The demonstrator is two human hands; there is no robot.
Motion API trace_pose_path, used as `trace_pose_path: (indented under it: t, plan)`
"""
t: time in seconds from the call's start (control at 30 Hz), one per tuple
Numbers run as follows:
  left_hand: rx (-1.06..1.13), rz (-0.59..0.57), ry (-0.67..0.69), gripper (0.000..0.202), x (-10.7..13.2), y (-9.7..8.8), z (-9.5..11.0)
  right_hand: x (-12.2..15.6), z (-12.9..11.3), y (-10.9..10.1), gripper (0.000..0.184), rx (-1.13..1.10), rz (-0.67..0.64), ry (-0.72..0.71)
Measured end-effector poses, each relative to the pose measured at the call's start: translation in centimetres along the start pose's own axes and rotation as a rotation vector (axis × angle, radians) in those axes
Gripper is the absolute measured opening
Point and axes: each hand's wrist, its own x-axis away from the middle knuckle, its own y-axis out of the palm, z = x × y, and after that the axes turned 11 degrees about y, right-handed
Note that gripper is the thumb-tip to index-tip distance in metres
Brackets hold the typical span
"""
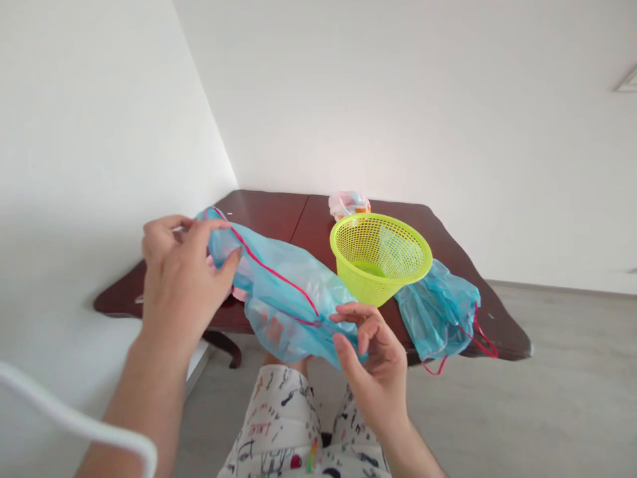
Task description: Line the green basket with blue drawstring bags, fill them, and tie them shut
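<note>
While held up over white patterned shorts (pixel 279 415), a translucent blue drawstring bag (pixel 281 295) stretched lengthwise between both hands, its long axis slanting from far left down to near right, its red drawstring (pixel 269 265) running along the upper edge. Left hand (pixel 182 282) at the far end: fingers curled inward and close together, a bunched fold of the bag pinched firmly under the thumb. Right hand (pixel 371 362) at the near end: fingers (pixel 351 316) only half curled and slightly spread, thumb and fingertips closing on the bag's edge from opposite sides, the palm left open. Low at the left of the view, a curved white rail (pixel 70 415), its kind hard to tell. Just past the bag, a lime-green plastic basket (pixel 381 255), tilted, rim facing up and toward the left. Touching the basket's right side, a second crumpled blue bag (pixel 438 312), its red cord (pixel 472 338) looping over the table edge. Beneath them, a dark reddish-brown wooden table (pixel 263 216) with a seam across its top. At the table's far side, a bundled clear plastic bag (pixel 348 204) with something orange inside. Beyond, white walls (pixel 448 99) and a pale grey floor (pixel 547 372).
</note>
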Motion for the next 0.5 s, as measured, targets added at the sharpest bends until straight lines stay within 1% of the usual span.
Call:
trace_pose_path:
  t: [0.1,0.13,0.17,0.2,0.27,0.33,0.4,0.43,0.47,0.5]
  plan:
    - [-0.046,0.041,0.015,0.02,3.2,-1.4,1.4,0.0,0.7,0.0,0.05,-0.057,0.014,0.069]
    - [-0.016,0.029,0.038,0.02,4.0,-1.6,2.0,-0.1,0.9,0.0,0.051,-0.063,0.025,0.081]
    - [0.047,-0.008,0.075,0.029,4.7,-1.6,2.6,-0.2,0.9,-0.1,0.052,-0.063,0.038,0.081]
    - [0.141,-0.074,0.119,0.036,5.3,-1.5,3.2,-0.2,1.0,0.0,0.052,-0.06,0.047,0.072]
    - [0.361,-0.245,0.18,0.039,6.0,-0.4,4.3,-0.2,1.1,0.1,0.049,-0.038,0.051,0.023]
    - [0.507,-0.377,0.193,0.035,5.9,1.2,5.0,0.1,1.2,0.3,0.039,0.013,0.044,-0.06]
    - [0.541,-0.445,0.201,0.034,5.1,3.0,5.1,0.7,1.4,0.4,0.027,0.081,0.046,-0.158]
    - [0.531,-0.468,0.216,0.034,4.5,3.9,5.0,1.1,1.4,0.4,0.025,0.114,0.046,-0.206]
    - [0.511,-0.487,0.236,0.034,3.9,4.8,4.8,1.5,1.4,0.3,0.026,0.144,0.043,-0.246]
    - [0.487,-0.508,0.261,0.036,3.3,5.6,4.5,1.9,1.4,0.3,0.031,0.17,0.037,-0.277]
